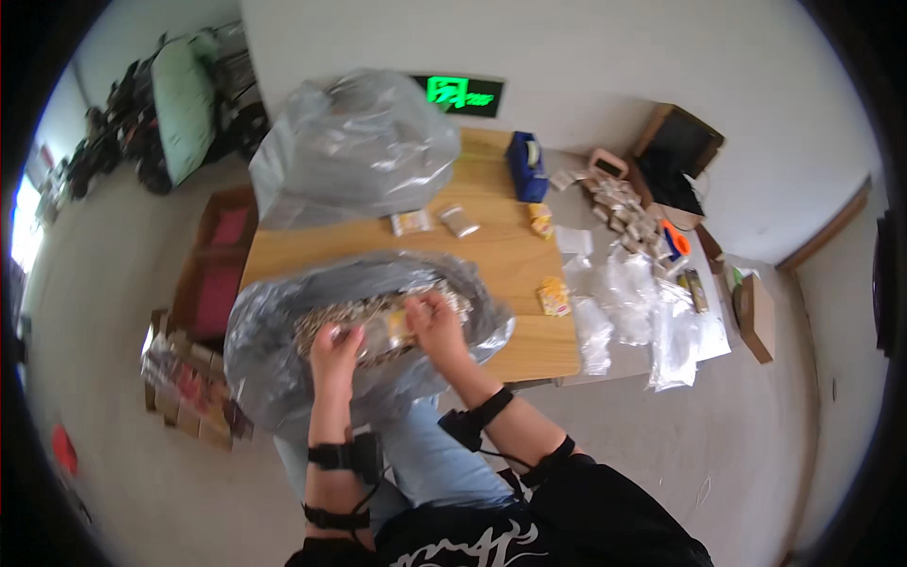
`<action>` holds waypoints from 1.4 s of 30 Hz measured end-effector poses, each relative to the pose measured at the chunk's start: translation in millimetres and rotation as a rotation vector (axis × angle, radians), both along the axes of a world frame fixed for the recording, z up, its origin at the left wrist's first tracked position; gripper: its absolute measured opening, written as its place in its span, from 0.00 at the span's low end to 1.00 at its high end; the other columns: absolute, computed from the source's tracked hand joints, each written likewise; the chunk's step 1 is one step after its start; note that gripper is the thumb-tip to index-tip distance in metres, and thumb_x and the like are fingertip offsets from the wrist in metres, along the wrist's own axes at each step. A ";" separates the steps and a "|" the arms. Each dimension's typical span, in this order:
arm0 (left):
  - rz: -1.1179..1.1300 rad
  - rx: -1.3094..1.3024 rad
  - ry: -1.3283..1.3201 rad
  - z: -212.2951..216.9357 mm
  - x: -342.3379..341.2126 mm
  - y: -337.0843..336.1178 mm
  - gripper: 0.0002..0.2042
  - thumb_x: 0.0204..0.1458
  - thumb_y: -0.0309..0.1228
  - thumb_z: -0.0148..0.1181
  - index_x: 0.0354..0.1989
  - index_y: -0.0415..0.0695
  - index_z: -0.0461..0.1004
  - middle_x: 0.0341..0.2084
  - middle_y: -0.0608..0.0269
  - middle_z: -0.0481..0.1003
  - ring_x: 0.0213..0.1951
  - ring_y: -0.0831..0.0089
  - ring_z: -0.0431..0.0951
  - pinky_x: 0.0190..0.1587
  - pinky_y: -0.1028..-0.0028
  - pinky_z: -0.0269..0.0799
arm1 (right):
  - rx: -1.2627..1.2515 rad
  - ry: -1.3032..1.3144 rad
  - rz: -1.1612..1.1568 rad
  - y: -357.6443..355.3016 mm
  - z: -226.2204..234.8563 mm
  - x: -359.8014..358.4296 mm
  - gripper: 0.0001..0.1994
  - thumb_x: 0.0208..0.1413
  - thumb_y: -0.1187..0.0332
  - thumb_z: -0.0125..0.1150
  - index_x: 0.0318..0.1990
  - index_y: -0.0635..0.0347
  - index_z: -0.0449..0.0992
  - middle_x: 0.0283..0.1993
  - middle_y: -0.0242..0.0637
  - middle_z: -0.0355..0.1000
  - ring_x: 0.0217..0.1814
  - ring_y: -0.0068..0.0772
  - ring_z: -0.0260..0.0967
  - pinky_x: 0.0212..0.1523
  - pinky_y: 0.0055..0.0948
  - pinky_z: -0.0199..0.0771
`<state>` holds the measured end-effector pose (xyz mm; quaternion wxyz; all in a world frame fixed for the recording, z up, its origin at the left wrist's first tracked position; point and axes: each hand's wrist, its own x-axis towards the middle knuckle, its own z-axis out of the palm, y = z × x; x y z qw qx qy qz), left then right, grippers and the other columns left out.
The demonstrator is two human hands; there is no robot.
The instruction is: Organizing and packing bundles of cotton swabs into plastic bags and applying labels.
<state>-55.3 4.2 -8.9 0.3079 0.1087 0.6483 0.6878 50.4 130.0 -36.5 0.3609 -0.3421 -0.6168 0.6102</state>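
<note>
A large grey plastic bag (274, 359) lies open at the near edge of the wooden table (501, 255), full of several small packets. My left hand (333, 348) and my right hand (435, 317) are both inside its mouth. Between them they hold a small clear packet (389, 331) with a yellowish part. The fingers of both hands curl around the packet's ends.
A second bulging grey bag (354, 146) stands at the table's far left. Small packets (412, 222), a blue tape dispenser (525, 165), clear empty bags (642, 302) and small boxes (624, 213) lie to the right. A cardboard box (189, 378) sits on the floor at the left.
</note>
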 end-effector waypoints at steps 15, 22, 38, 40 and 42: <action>0.015 -0.034 0.075 -19.4 -22.7 -10.7 0.08 0.48 0.27 0.62 0.30 0.38 0.70 0.23 0.66 0.74 0.26 0.80 0.73 0.31 0.80 0.68 | -0.120 0.068 0.085 -2.2 -9.8 -14.2 0.09 0.58 0.64 0.54 0.34 0.59 0.66 0.20 0.25 0.64 0.16 0.12 0.53 0.16 0.15 0.50; 0.102 -0.040 0.035 -22.8 -41.1 -23.0 0.08 0.48 0.27 0.62 0.30 0.38 0.69 0.24 0.66 0.73 0.26 0.80 0.72 0.31 0.80 0.68 | -0.097 0.036 0.044 21.1 -28.8 -13.3 0.09 0.59 0.63 0.54 0.33 0.59 0.67 0.20 0.25 0.64 0.14 0.12 0.52 0.13 0.16 0.49; 0.202 0.026 0.074 -31.0 -45.2 -30.8 0.08 0.49 0.27 0.62 0.31 0.38 0.69 0.26 0.65 0.73 0.27 0.79 0.74 0.32 0.80 0.71 | 1.183 -0.518 0.315 7.6 -2.5 -26.3 0.11 0.42 0.65 0.62 0.34 0.56 0.73 0.40 0.39 0.68 0.45 0.42 0.65 0.46 0.38 0.64; 0.185 -0.018 0.115 -24.1 -40.0 -26.1 0.09 0.49 0.28 0.62 0.32 0.38 0.69 0.27 0.65 0.73 0.28 0.79 0.74 0.32 0.80 0.70 | 1.189 -0.566 0.337 8.7 -8.8 -30.0 0.10 0.41 0.66 0.61 0.33 0.55 0.74 0.40 0.38 0.68 0.48 0.40 0.63 0.48 0.37 0.62; 0.191 -0.082 0.169 -21.5 -37.8 -28.0 0.10 0.49 0.29 0.62 0.33 0.38 0.70 0.27 0.65 0.74 0.28 0.79 0.74 0.31 0.79 0.69 | 1.327 -0.506 0.376 12.8 -25.8 -35.3 0.07 0.42 0.68 0.57 0.31 0.53 0.74 0.39 0.38 0.68 0.49 0.40 0.62 0.48 0.39 0.60</action>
